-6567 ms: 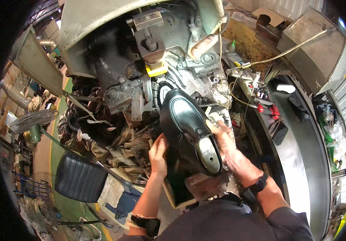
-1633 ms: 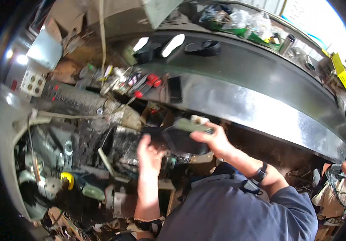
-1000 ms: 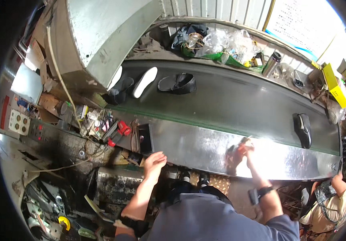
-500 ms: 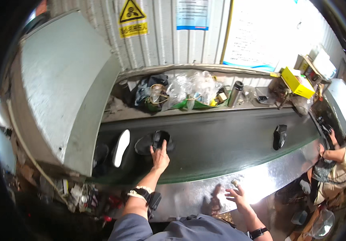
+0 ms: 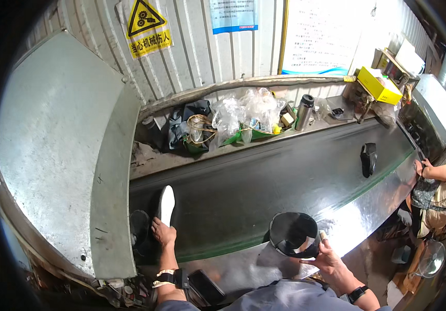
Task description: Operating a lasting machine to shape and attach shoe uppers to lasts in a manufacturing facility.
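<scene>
On the dark conveyor belt point(image 5: 223, 181) lies a shoe with its white sole point(image 5: 167, 205) facing up. My left hand point(image 5: 164, 233) is closed on the sole's near end. Over the metal ledge point(image 5: 347, 215) my right hand point(image 5: 330, 259) grips a black shoe point(image 5: 291, 228) by its right side. That shoe looks rounded and foreshortened, with a dark opening showing. A dark rounded thing point(image 5: 140, 225), perhaps another shoe, sits left of my left hand, close to the grey hood. Far off on the right of the belt stands a black shoe point(image 5: 369, 158).
The big grey metal hood point(image 5: 62, 145) rises at the left. Behind the belt, a shelf carries plastic bags point(image 5: 254, 111), a steel flask point(image 5: 304, 112) and a yellow box point(image 5: 379, 85). A co-worker point(image 5: 443, 186) is at the belt's far right end.
The black shoe has left the belt and is now in my right hand, which was empty. My left hand has moved left and taken hold of the white-soled shoe.
</scene>
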A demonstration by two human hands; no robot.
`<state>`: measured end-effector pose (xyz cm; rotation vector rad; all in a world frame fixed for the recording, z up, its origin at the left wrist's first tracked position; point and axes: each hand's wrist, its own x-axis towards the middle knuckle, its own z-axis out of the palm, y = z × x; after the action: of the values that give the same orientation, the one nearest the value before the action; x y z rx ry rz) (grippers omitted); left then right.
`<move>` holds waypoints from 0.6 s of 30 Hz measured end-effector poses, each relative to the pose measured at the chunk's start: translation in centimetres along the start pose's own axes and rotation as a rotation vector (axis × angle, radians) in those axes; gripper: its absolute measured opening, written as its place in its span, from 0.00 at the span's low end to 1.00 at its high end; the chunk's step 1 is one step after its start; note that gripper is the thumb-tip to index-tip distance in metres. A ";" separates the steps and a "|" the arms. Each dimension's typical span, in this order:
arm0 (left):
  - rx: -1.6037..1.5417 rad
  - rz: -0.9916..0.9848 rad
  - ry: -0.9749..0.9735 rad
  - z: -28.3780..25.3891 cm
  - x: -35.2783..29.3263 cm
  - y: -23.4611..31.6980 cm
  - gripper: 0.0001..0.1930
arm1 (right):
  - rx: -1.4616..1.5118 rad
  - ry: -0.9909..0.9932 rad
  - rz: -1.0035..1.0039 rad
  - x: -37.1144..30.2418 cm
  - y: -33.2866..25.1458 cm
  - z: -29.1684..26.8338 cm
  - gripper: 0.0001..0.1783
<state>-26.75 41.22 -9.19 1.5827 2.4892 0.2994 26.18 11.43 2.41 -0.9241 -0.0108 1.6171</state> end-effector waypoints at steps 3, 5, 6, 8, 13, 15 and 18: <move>0.006 -0.080 -0.079 1.0 -1.7 -0.3 0.47 | 0.077 -0.062 -0.054 -1.7 -0.4 -0.9 0.44; -0.148 -0.119 -0.101 1.1 -4.1 0.7 0.49 | 0.017 0.072 -0.055 -1.9 -0.4 -3.0 0.36; -0.317 -0.114 -0.121 0.9 -5.5 1.3 0.49 | 0.014 0.241 -0.050 -1.8 -0.3 -4.4 0.33; -0.219 -0.156 -0.173 0.3 -8.3 3.2 0.49 | -0.023 0.175 -0.082 -1.9 -0.2 -7.4 0.27; -0.082 0.587 0.158 -4.8 -19.7 8.1 0.30 | 0.098 0.080 -0.075 -1.0 -1.4 -11.2 0.21; -0.121 0.896 0.152 -6.6 -24.0 10.7 0.26 | 0.127 0.134 -0.063 -0.6 -2.1 -11.3 0.22; -0.233 1.142 0.074 -6.0 -31.6 14.7 0.24 | 0.055 0.230 -0.103 0.3 -2.9 -10.7 0.26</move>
<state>-2.20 18.23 1.78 2.6856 1.2289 0.7381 34.55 7.48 -3.64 -1.0455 0.1429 1.4029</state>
